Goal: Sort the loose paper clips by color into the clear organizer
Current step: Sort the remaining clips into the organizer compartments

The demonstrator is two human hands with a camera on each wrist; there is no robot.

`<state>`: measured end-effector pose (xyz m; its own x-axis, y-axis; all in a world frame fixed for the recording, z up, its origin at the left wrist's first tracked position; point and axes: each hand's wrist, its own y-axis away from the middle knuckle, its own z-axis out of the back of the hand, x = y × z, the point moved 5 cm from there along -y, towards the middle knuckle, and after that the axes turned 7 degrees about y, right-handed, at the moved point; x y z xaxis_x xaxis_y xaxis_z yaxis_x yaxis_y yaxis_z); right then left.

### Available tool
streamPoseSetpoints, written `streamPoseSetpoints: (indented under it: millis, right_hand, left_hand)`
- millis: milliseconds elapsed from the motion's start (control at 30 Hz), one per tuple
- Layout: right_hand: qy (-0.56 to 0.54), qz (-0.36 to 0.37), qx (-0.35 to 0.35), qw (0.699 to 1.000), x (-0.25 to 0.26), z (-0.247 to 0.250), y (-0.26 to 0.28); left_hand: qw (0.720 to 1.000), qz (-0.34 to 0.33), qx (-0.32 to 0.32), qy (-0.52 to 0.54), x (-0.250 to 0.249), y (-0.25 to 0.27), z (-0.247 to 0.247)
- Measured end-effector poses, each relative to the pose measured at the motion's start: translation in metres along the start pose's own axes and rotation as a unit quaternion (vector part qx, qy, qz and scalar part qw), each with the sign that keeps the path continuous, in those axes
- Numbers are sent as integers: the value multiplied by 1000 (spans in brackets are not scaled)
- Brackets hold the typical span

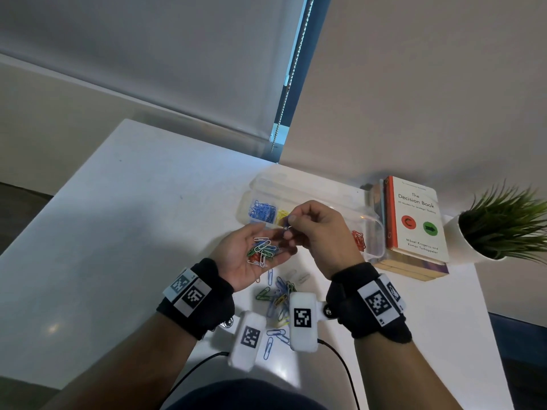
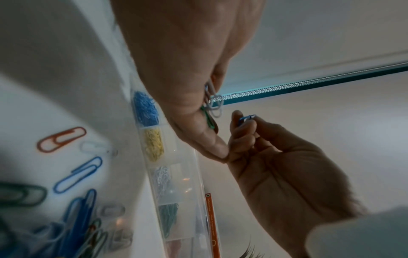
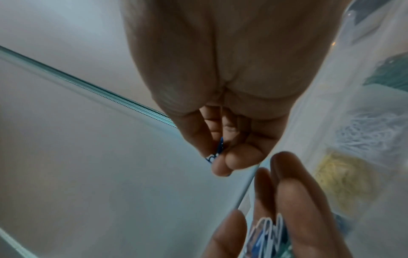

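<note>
Lying on white table (image 1: 124,220), loose clips (image 1: 278,294); right hand (image 1: 319,229) pinching blue clip (image 2: 246,118), left hand (image 1: 251,255) cupping clips

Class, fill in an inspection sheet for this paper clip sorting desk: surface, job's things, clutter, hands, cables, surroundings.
Surface: white tabletop, glossy.
Job's things: clear plastic compartment organizer holding blue, yellow, white, green and red clips apart; loose mixed-colour paper clips on the table.
Clutter: stack of books; spiky green plant in a white pot.
Hands: left hand palm up, cupping mixed clips; right hand pinches a small blue paper clip.
Cables: black cables from the wrist cameras.
Surroundings: grey roller blind with bead chain.
</note>
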<state>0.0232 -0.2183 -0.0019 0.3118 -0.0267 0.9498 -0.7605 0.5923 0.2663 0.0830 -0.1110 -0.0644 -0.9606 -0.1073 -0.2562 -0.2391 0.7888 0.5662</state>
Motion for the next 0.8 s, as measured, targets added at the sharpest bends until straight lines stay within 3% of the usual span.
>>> streamPoseSetpoints:
  millis: [133, 267, 467, 633, 800]
  right_hand:
    - [132, 20, -28, 991, 8, -2, -19]
    - [279, 24, -35, 959, 11, -16, -50]
    - [306, -25, 2, 952, 7, -21, -63]
    - [315, 30, -21, 948, 14, 1, -42]
    - [380, 74, 31, 922, 18, -4, 1]
  left_hand:
    - [1000, -3, -15, 15, -4, 1, 8]
    - [999, -6, -26, 24, -8, 3, 11]
    - [999, -8, -31, 27, -11, 4, 15]
    - [999, 0, -18, 40, -9, 3, 11]
    - [998, 19, 32, 57, 0, 3, -4]
